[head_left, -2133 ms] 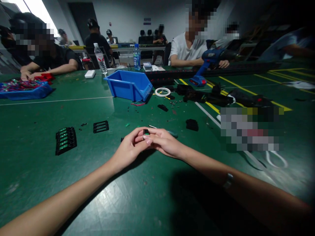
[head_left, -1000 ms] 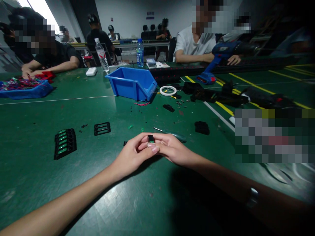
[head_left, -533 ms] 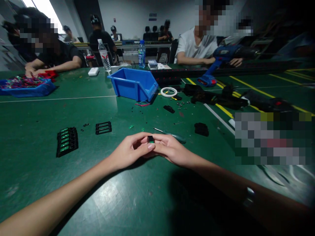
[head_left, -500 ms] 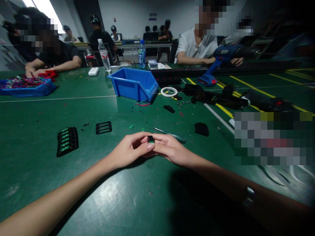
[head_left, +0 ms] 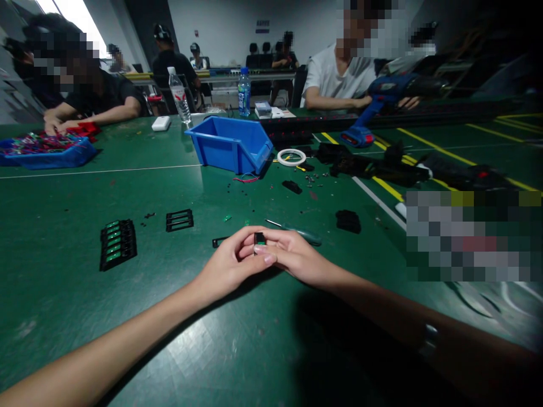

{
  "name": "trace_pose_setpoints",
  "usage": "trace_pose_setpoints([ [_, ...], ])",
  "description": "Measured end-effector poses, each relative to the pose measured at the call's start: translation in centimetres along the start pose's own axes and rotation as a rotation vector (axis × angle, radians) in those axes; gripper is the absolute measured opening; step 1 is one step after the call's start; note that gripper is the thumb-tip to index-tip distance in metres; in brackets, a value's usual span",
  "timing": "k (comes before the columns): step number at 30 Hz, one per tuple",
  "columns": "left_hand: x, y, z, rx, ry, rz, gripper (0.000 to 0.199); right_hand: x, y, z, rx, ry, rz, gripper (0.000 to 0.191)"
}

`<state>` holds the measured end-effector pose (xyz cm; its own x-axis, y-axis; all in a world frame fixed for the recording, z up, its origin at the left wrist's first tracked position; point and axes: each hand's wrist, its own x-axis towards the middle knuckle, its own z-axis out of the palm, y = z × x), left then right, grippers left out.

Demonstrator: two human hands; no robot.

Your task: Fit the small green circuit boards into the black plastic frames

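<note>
At the centre of the frame, a person's bare left hand (head_left: 227, 260) and bare right hand (head_left: 300, 257) meet over a green tabletop (head_left: 237, 339), pinching a small black-and-green piece (head_left: 259, 238) between them. The fingers of both hands curl inward around the piece, the right thumb pressing its near side while the left thumb's tip reaches across just below; the far fingertips are partly hidden. Just beyond the right hand lies a slim screwdriver with a dark green handle (head_left: 301, 233). Left of centre rest a flat black slotted frame (head_left: 179, 220) and, farther left, a black ribbed holder with green strips (head_left: 118, 244). A blue plastic bin (head_left: 224, 151) sits open in the upper middle, a white ring (head_left: 291, 164) just to its right. Toward the upper right, a blue cordless drill (head_left: 371, 111) stands before a co-worker in a white shirt (head_left: 333, 82).
</note>
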<state>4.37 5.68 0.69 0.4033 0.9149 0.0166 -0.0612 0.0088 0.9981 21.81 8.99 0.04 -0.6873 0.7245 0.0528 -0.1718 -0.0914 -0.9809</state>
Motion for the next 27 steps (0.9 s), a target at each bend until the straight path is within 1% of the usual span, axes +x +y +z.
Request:
trace_pose_setpoints([
  [3,0.0,-0.6,0.0,-0.133,-0.024,-0.021,0.051,0.0,-0.2,0.6,0.000,0.024,-0.021,0.028],
  [6,0.0,-1.4,0.1,-0.311,-0.053,-0.049,0.055,-0.1,0.2,1.0,0.048,0.032,-0.036,0.023],
  [8,-0.1,-1.8,0.1,-0.374,-0.066,-0.069,0.056,-0.1,0.7,1.1,0.062,0.033,-0.046,0.023],
  [15,0.1,-2.1,-0.3,-0.299,-0.074,-0.087,0.054,-0.1,1.4,0.6,0.100,0.021,-0.011,0.024],
  [22,0.0,-2.2,-0.3,-0.209,-0.052,-0.060,0.054,-0.1,1.6,0.4,0.095,-0.005,-0.021,0.025],
  [27,-0.1,-2.2,-0.3,-0.214,-0.062,-0.076,0.056,-0.2,1.5,0.3,0.081,0.009,-0.004,0.026],
])
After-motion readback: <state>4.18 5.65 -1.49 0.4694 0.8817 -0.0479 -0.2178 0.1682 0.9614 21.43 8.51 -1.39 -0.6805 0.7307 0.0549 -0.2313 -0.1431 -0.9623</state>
